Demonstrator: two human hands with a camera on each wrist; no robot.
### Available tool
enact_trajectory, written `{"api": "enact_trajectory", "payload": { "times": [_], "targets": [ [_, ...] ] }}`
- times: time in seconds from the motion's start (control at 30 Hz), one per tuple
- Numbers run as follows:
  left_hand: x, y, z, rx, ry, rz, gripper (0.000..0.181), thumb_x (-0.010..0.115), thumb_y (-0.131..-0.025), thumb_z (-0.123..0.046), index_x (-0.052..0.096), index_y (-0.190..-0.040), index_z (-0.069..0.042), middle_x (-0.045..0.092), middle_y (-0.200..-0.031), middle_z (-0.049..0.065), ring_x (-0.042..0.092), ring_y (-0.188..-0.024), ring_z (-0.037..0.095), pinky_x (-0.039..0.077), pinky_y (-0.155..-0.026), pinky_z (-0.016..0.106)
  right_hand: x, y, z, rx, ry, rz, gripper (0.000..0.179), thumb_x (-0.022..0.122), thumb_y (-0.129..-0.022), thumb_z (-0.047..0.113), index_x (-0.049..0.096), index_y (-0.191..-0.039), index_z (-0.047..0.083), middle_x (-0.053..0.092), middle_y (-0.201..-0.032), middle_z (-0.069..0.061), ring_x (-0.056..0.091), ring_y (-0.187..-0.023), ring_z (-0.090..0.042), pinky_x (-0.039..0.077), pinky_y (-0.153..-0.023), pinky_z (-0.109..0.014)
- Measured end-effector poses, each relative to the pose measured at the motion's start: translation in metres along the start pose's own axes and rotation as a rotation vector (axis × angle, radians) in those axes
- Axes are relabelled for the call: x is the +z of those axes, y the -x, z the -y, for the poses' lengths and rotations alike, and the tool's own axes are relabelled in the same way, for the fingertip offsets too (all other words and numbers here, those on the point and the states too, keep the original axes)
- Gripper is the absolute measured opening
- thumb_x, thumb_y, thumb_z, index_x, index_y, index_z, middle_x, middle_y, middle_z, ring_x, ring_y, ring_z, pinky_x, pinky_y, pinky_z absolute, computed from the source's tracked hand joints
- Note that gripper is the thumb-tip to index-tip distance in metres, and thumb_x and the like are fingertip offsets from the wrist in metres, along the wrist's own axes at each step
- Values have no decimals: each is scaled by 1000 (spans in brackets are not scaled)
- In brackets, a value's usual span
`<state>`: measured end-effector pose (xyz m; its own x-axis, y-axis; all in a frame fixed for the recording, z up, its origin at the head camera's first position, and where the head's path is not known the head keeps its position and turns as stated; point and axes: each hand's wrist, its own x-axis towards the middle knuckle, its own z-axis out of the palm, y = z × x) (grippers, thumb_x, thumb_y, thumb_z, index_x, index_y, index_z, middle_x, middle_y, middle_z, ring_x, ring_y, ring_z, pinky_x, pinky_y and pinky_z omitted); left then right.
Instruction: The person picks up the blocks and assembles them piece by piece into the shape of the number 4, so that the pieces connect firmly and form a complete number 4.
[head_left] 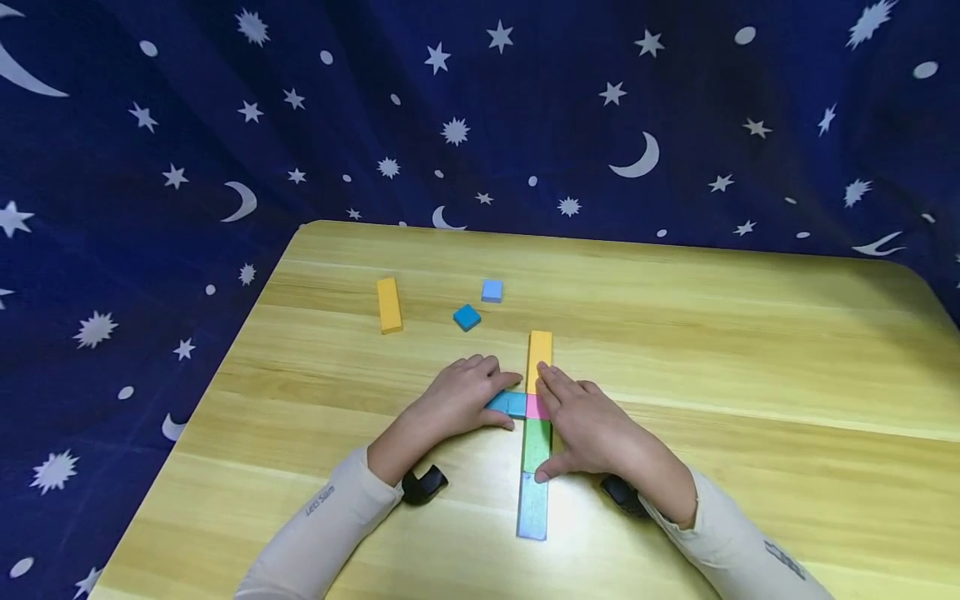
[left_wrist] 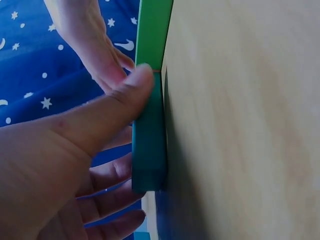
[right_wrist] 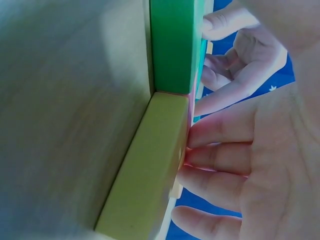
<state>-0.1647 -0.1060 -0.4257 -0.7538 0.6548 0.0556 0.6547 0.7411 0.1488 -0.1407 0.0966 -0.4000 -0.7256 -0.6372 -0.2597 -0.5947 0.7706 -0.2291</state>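
My left hand pinches a teal block, thumb on its near side and fingers behind, as the left wrist view shows. That block's right end meets a pink block. An orange block lies beyond the pink one; a green block and a light blue block follow on the near side. Straight fingers of my right hand reach over the pink and orange blocks, thumb by the green. A yellow block angles off the green in the right wrist view; the right hand hides it in the head view.
Farther back on the wooden table lie a loose orange block, a small blue block and a darker blue block. A dark blue cloth with stars and moons hangs behind and left of the table.
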Motion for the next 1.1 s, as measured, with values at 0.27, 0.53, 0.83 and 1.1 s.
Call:
{"api": "enact_trajectory", "payload": {
  "times": [0.27,0.53,0.83,1.1],
  "targets": [
    [-7,-1,12,-40,25,-105,54,60,-80,-52,61,-118,-14,55,-84,0,46,-70,11,43,-63,24,-2,-1,-2,-18,25,-17,111,70,-60,63,34,-136,-9,19,-148,-24,22,-137,-34,32,-102,-51],
    [-9,0,34,-174,48,-129,51,61,-83,-44,58,-123,-13,56,-96,6,55,-85,17,48,-76,32,-1,1,-2,-11,5,-4,112,71,-59,64,33,-136,-9,19,-149,-24,21,-137,-35,31,-102,-52],
    [-9,-2,49,-199,63,-183,54,63,-83,-41,54,-127,-11,52,-118,13,50,-105,27,44,-91,40,-1,2,-2,-10,9,-2,112,70,-59,63,32,-136,-10,18,-149,-24,20,-137,-35,31,-103,-52],
    [-9,-19,60,-236,65,-145,55,60,-84,-44,52,-128,-12,48,-129,15,47,-117,33,39,-98,45,-1,1,-1,-3,-9,6,111,71,-60,62,32,-136,-9,18,-149,-23,19,-138,-34,30,-103,-52]
  ]
}}
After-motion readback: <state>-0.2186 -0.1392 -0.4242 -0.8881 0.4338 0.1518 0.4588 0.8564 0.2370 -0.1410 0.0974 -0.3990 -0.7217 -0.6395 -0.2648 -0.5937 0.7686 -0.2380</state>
